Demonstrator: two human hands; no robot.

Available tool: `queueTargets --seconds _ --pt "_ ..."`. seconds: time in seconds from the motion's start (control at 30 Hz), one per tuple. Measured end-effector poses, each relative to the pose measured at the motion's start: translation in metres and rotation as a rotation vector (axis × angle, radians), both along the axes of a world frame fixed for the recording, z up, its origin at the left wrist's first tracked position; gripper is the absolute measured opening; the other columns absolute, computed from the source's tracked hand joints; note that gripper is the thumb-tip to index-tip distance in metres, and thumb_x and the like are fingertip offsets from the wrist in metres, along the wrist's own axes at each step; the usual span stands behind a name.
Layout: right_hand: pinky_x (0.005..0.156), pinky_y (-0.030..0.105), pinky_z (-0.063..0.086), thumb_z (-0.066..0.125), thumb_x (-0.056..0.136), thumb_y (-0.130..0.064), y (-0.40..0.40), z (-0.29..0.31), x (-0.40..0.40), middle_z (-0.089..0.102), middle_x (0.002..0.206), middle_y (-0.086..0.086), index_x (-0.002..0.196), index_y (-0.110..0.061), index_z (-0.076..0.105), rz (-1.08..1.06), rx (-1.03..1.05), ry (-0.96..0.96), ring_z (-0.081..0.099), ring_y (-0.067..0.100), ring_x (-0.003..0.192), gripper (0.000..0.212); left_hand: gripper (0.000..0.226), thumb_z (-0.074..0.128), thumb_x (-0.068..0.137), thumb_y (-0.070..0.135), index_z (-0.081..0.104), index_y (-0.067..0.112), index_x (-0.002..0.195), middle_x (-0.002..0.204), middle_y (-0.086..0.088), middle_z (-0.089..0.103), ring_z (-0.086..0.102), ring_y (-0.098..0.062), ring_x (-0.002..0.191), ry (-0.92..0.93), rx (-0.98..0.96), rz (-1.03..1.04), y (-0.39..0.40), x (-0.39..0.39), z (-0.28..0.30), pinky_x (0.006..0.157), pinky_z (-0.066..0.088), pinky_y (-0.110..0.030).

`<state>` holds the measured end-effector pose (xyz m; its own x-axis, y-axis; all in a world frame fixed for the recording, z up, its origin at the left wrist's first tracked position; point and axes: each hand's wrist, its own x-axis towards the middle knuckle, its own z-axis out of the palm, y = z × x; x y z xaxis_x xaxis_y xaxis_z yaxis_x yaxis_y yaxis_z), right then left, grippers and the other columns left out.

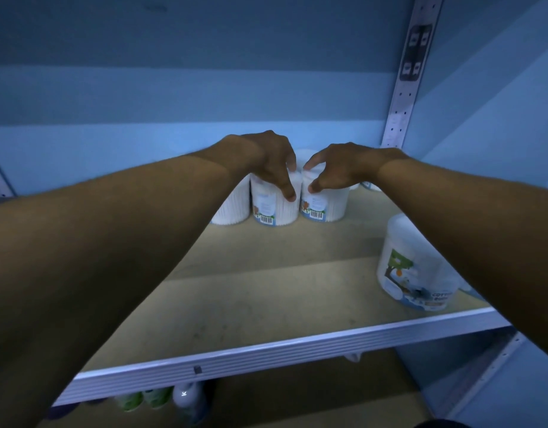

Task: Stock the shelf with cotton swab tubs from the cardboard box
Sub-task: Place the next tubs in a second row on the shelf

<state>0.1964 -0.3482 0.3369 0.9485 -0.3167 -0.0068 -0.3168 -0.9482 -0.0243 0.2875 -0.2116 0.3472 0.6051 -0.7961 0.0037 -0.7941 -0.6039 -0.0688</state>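
Both arms reach deep into a shelf (266, 291) with a tan board. My left hand (272, 162) grips the top of a white cotton swab tub (274, 208) with a barcode label, thumb down its front. My right hand (334, 171) grips the top of the tub (326, 205) beside it on the right. Both tubs stand upright on the board near the back wall. A third tub (231, 208) stands just left of them, partly hidden by my left forearm. Another tub (411, 267) with a tree label stands near the front right, apart from the hands.
The shelf's white ribbed front rail (266, 356) runs across the lower view. A perforated upright post (402, 97) rises at the back right. Green and white bottles (161, 396) stand on the shelf below. More tubs (369, 185) peek out behind my right wrist.
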Motion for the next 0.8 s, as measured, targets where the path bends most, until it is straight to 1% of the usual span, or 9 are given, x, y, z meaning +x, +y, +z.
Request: queueTargets --seconds 0.17,0.37,0.53,0.6,0.8 --pt "0.103 0.033 0.039 0.066 0.088 -0.048 0.010 0.001 -0.014 0.041 0.154 -0.002 0.144 -0.037 0.048 -0.012 0.011 -0.004 0.043 0.026 0.137 0.060 0.076 0.079 0.067 0.062 0.057 0.032 0.133 0.133 0.007 0.058 0.055 -0.019 0.120 0.003 -0.021 -0.016 0.010 -0.011 -0.002 0.095 0.046 -0.033" --pt "0.108 0.033 0.039 0.064 0.088 -0.048 0.023 -0.002 -0.030 0.039 0.156 -0.004 0.145 -0.038 0.045 -0.005 0.011 -0.002 0.042 0.023 0.139 0.061 0.076 0.078 0.068 0.060 0.056 0.031 0.135 0.134 0.006 0.057 0.054 -0.019 0.121 0.008 -0.039 -0.020 0.025 -0.028 -0.007 0.097 0.047 -0.034" --pt "0.103 0.032 0.040 0.065 0.087 -0.049 0.038 0.001 -0.046 0.039 0.155 -0.006 0.145 -0.039 0.044 -0.012 0.015 0.021 0.042 0.023 0.138 0.062 0.077 0.078 0.065 0.063 0.056 0.035 0.133 0.133 0.008 0.056 0.055 -0.018 0.120 0.024 -0.052 0.000 0.042 -0.044 -0.007 0.099 0.049 -0.038" --pt "0.103 0.032 0.039 0.064 0.088 -0.050 0.045 0.002 -0.053 0.037 0.156 -0.006 0.146 -0.038 0.043 -0.010 0.011 0.033 0.041 0.023 0.138 0.063 0.077 0.078 0.064 0.064 0.055 0.036 0.132 0.132 0.009 0.056 0.055 -0.018 0.119 0.034 -0.050 0.004 0.049 -0.052 -0.007 0.098 0.049 -0.039" --pt "0.101 0.033 0.040 0.064 0.090 -0.049 0.068 0.009 -0.079 0.036 0.156 -0.004 0.147 -0.038 0.042 0.003 -0.007 0.058 0.041 0.024 0.137 0.062 0.076 0.077 0.065 0.065 0.054 0.039 0.133 0.132 0.010 0.054 0.054 -0.016 0.120 0.057 -0.051 0.024 0.071 -0.076 -0.004 0.097 0.049 -0.036"
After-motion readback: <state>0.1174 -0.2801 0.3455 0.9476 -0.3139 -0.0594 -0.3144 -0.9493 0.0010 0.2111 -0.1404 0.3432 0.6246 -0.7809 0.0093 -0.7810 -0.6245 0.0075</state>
